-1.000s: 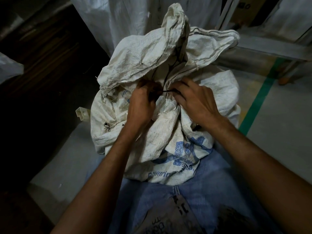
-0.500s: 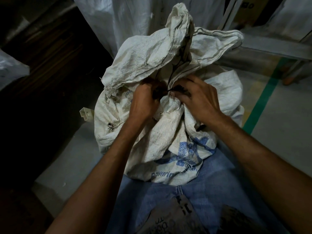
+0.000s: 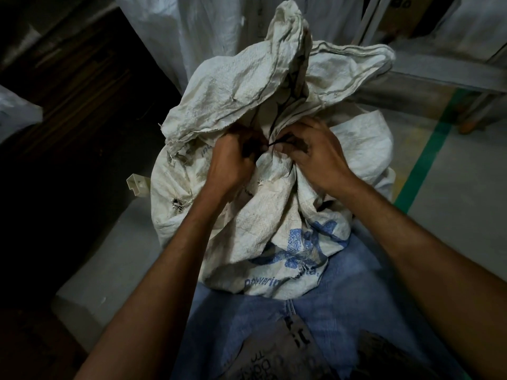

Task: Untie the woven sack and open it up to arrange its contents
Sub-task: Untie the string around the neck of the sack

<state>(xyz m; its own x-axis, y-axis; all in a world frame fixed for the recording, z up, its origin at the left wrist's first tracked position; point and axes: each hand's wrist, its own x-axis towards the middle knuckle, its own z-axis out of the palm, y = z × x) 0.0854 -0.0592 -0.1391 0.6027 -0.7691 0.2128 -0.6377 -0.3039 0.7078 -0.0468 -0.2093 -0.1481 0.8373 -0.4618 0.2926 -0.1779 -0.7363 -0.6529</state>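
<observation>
1. Woven sack [image 3: 274, 215]: white, creased, blue printing low on the near face. We are keeping it upright on the floor, pressed against our denim-clad legs [image 3: 343, 305]. Its neck is gathered just beyond our hands, and the loose mouth [image 3: 274, 78] is flopping up and outward above the tie.
2. Dark cord [image 3: 277, 143]: thin and black, running between our two hands at the gathered neck. We are judging the knot as not yet undone.
3. Left hand [image 3: 230, 165]: we are curling the fingers closed at the neck. They are pinching either the cord's end or the cloth bunched there; we cannot tell which, since the fingertips are turned away from us.
4. Right hand [image 3: 318, 157]: we are bending the fingers down over the gather and seemingly nipping the cord between thumb and forefinger; the exact hold is in shadow.
5. Handling note, as a judgement: we are better off easing the loop loose than hauling on the ends, since a hard pull could tighten the knot. One hand should be steadying the neck while the other works the strand free.
6. Contents: none showing. The body is bulging as if filled, but the sack is closed, and we cannot say what is inside.
7. Damage: a small frayed hole [image 3: 178, 205] on the left flank; nothing is showing through it.
</observation>
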